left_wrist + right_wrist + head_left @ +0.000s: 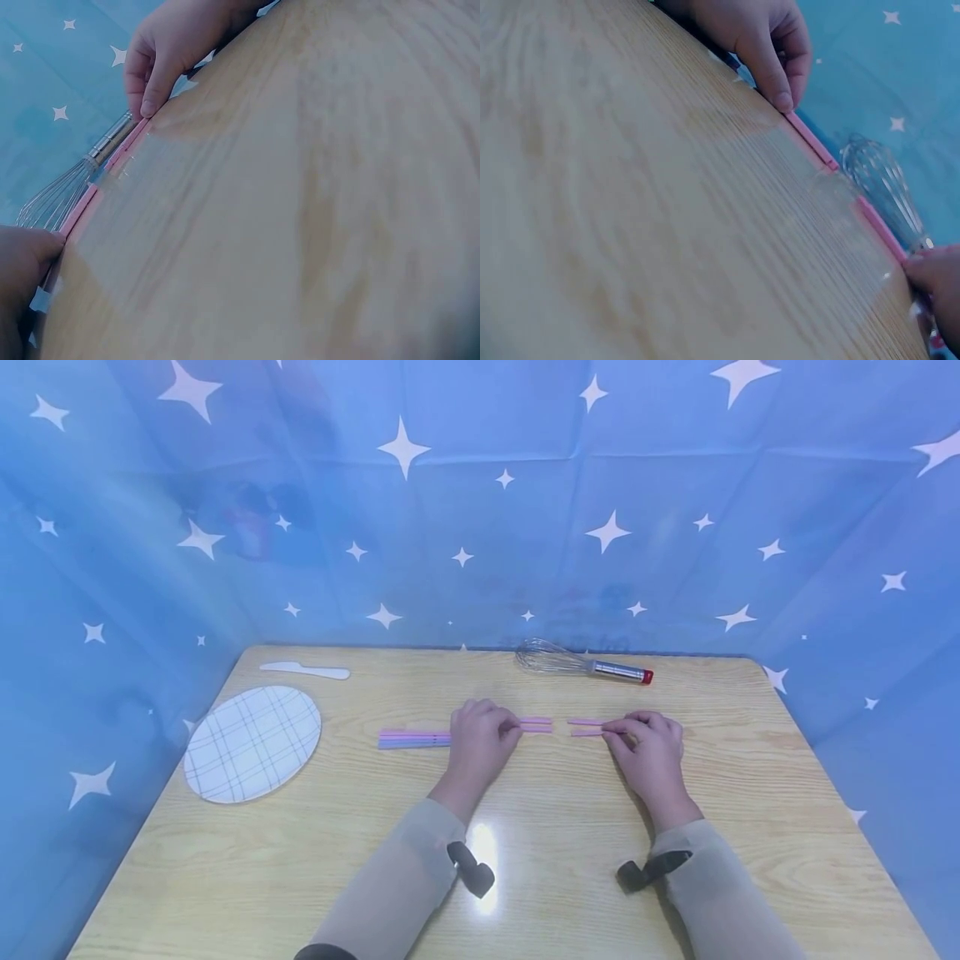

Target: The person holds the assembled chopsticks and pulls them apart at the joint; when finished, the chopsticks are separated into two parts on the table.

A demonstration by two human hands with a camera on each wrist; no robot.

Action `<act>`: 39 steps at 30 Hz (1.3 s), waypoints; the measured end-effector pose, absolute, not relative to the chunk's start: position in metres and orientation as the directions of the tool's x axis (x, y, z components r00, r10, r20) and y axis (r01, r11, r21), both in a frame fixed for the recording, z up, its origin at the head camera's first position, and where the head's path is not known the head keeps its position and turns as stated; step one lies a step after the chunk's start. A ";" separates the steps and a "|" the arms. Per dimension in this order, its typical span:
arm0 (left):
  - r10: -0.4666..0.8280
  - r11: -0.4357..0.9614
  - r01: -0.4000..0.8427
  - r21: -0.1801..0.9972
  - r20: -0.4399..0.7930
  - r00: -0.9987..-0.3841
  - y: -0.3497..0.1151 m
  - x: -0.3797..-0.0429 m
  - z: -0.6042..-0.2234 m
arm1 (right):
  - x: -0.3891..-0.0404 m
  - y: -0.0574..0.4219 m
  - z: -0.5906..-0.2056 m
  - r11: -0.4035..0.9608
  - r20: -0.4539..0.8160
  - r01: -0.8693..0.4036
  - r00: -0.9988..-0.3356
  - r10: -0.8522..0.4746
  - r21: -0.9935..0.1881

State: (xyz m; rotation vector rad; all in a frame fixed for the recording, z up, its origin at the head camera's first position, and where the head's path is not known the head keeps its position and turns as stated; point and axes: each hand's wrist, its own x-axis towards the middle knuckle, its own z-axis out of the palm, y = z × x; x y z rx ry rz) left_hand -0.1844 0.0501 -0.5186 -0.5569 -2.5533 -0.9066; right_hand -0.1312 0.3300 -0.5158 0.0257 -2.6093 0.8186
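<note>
In the head view, thin pink sticks (536, 725) stick out to the right of my left hand (482, 735), whose thumb and fingertips pinch them. Pink and purple-blue lengths (414, 739) show on the other side of that hand. My right hand (648, 752) pinches another pink piece (585, 722), with a small gap between the facing ends. Up close in the right wrist view, the left hand (761, 49) holds one pink stick (814, 142) and the right hand (939, 281) another (881, 229). Whether these are straws or chopsticks, I cannot tell.
A whisk (585, 664) with a red-tipped handle lies along the table's back edge. To the left are a white knife (303, 670) and an oval plate (252, 743) with a checked pattern. Behind the wooden table (570, 860) hangs a blue star-patterned cloth (480, 510).
</note>
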 end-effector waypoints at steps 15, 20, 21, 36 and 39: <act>0.247 0.686 0.447 0.574 0.394 -0.885 0.050 -0.185 -0.517 | -0.135 0.328 -0.519 0.840 0.451 -0.147 -0.884 0.126 -0.523; 0.247 0.674 0.456 0.581 0.406 -0.880 0.050 -0.184 -0.517 | -0.134 0.328 -0.519 0.832 0.453 -0.139 -0.880 0.145 -0.537; 0.246 0.673 0.460 0.580 0.410 -0.878 0.050 -0.184 -0.517 | -0.134 0.328 -0.519 0.831 0.455 -0.141 -0.878 0.146 -0.538; 0.231 0.655 0.573 0.493 0.592 -0.772 0.046 -0.181 -0.519 | -0.139 0.298 -0.515 0.801 0.547 -0.265 -0.832 0.091 -0.536; 0.218 0.653 0.576 0.491 0.607 -0.764 0.046 -0.179 -0.519 | -0.143 0.284 -0.516 0.784 0.552 -0.313 -0.833 0.045 -0.536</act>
